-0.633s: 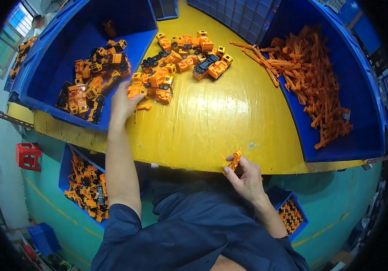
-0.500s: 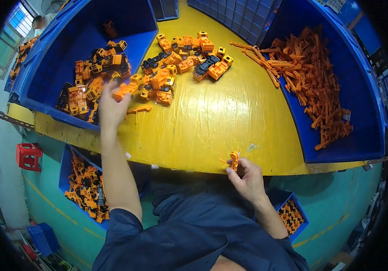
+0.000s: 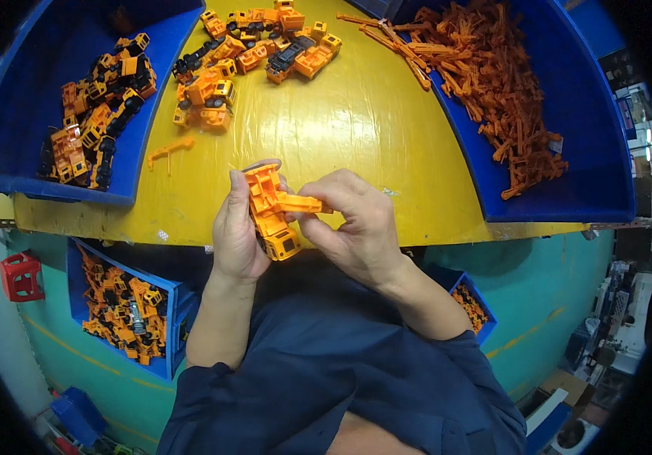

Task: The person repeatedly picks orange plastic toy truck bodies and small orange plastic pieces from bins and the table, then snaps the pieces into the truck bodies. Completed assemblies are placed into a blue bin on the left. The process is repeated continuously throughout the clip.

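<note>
My left hand (image 3: 236,231) grips an orange toy truck (image 3: 274,224) just above the near edge of the yellow table (image 3: 356,144). My right hand (image 3: 350,224) pinches a small orange plastic arm part (image 3: 299,202) and holds it against the truck's upper end. Both hands meet at the centre of the view, close to my body. A pile of orange toy trucks (image 3: 250,49) lies at the far middle of the table. One loose orange part (image 3: 170,150) lies on the table to the left.
A blue bin at the left (image 3: 30,91) holds more toy trucks (image 3: 95,114). A blue bin at the right (image 3: 591,152) holds several orange plastic parts (image 3: 500,83). Below the table stand a blue bin of trucks (image 3: 121,311), a small blue bin (image 3: 471,303) and a red crate (image 3: 21,274).
My left hand took a truck from the far pile and drew it back to the table's near edge. My right hand moved left with its orange part to meet it.
</note>
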Tool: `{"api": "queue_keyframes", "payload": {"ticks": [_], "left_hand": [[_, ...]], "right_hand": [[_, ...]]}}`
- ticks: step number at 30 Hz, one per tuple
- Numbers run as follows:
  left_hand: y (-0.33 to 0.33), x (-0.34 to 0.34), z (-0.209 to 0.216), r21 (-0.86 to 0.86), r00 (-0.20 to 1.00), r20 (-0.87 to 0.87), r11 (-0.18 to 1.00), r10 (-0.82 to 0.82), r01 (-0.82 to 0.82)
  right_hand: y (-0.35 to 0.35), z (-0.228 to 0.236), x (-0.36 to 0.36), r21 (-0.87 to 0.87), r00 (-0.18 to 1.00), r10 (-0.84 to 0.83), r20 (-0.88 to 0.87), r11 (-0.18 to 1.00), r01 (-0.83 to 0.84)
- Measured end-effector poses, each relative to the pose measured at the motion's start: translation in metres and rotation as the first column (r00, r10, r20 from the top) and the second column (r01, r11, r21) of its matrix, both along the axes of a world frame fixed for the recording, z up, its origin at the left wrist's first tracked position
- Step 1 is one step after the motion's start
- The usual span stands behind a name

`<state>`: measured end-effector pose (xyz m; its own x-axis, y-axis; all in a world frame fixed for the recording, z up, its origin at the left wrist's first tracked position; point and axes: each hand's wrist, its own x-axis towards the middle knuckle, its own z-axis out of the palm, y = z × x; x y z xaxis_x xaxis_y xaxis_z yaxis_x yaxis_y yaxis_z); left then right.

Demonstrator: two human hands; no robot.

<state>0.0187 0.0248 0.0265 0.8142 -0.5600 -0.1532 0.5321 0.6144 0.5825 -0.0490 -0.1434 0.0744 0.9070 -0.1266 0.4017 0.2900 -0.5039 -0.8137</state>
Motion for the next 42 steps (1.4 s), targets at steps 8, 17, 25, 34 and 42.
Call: {"api": "queue_keyframes", "payload": {"ticks": [8, 17, 25, 34, 42], "left_hand": [[-0.008, -0.011, 0.016, 0.155, 0.998, 0.034, 0.987, 0.044, -0.049], [-0.012, -0.013, 0.009, 0.212, 0.973, 0.205, 0.966, 0.102, -0.146], [-0.016, -0.012, 0.0, 0.333, 0.927, 0.328, 0.896, 0.183, -0.295], [-0.024, -0.015, -0.01, 0.317, 0.917, 0.316, 0.884, 0.242, -0.343], [-0.016, -0.012, -0.017, 0.504, 0.891, 0.452, 0.816, 0.029, -0.282]], "right_hand": [[-0.003, 0.006, 0.002, -0.414, 0.966, 0.113, 0.232, 0.91, -0.007], [0.001, 0.009, -0.007, -0.381, 0.995, 0.075, 0.073, 0.924, -0.042], [0.002, 0.015, -0.011, -0.152, 0.982, 0.001, -0.191, 0.988, -0.03], [0.012, 0.006, -0.007, -0.502, 0.985, -0.104, -0.141, 0.865, 0.02], [0.018, -0.001, -0.013, -0.577, 0.968, -0.14, -0.207, 0.816, -0.006]]}}
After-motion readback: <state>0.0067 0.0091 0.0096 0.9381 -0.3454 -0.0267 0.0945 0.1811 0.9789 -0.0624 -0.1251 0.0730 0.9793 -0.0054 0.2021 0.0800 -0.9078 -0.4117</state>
